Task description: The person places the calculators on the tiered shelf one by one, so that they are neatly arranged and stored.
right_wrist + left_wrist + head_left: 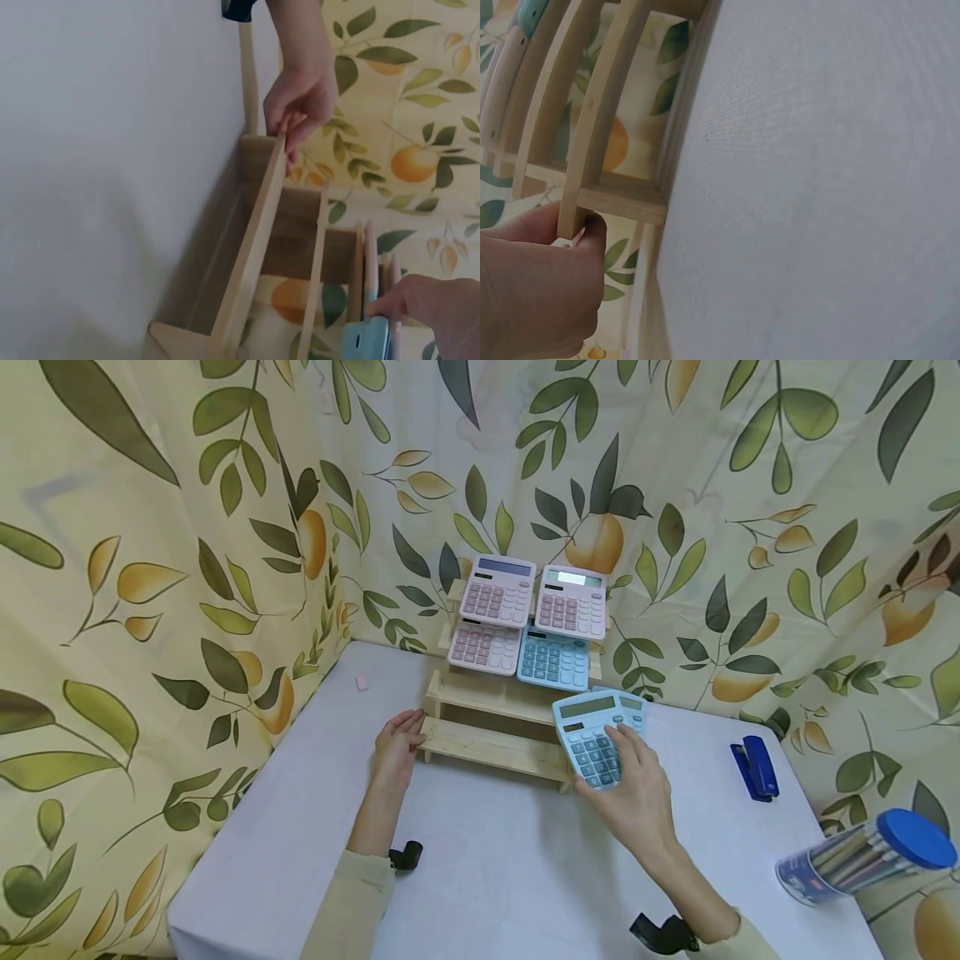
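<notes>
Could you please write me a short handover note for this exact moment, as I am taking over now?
Left hand: grips the left end of the wooden rack, at its lowest tier.
Right hand: holds a blue calculator at the right end of the lowest tier; a second blue one seems to lie just behind it.
Done: three pink calculators and one blue calculator already stand on the two upper tiers.
Left: the held calculator is not yet released; the two lower tiers are otherwise bare.

No legible text on the calculators [534,622] or pencil tub [862,857]
</notes>
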A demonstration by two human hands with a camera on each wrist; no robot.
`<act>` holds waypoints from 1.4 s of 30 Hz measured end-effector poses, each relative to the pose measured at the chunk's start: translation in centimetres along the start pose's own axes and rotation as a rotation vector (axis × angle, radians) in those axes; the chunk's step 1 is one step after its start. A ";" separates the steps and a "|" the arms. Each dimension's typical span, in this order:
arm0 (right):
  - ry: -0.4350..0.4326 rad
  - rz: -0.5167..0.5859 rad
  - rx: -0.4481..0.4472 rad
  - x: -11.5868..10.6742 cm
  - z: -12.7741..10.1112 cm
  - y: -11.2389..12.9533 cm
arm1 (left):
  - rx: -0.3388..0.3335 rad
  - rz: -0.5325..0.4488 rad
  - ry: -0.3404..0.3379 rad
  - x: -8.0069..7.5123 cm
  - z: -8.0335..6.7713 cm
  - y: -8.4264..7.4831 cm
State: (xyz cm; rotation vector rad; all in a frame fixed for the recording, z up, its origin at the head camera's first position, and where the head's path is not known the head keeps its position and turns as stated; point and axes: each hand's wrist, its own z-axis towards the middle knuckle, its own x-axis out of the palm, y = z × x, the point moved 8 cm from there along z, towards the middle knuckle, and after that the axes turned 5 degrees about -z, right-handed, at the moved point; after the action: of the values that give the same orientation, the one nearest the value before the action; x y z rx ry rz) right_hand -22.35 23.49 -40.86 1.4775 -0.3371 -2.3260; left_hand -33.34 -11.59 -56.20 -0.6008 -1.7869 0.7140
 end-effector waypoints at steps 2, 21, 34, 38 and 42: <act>-0.004 -0.001 -0.017 0.3 0.1 0.4 | 0.000 0.002 -0.001 0.0 0.0 0.0; -0.004 0.012 -0.068 1.5 0.1 3.4 | -0.001 -0.021 -0.001 0.0 0.0 0.1; 0.036 0.037 -0.112 2.6 -0.6 5.5 | 0.000 -0.018 -0.007 0.0 0.1 -0.1; 0.061 0.041 -0.104 3.3 -0.7 5.9 | -0.004 -0.018 -0.005 -0.1 0.1 0.0; 0.085 0.041 -0.112 4.0 -0.6 6.4 | -0.001 -0.013 -0.003 0.1 0.1 0.0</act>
State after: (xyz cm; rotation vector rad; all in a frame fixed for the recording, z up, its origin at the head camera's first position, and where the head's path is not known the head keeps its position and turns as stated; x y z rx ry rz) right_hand -22.20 15.97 -41.93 1.4959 -0.2089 -2.2044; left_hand -33.46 -11.58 -56.18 -0.5882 -1.7923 0.7056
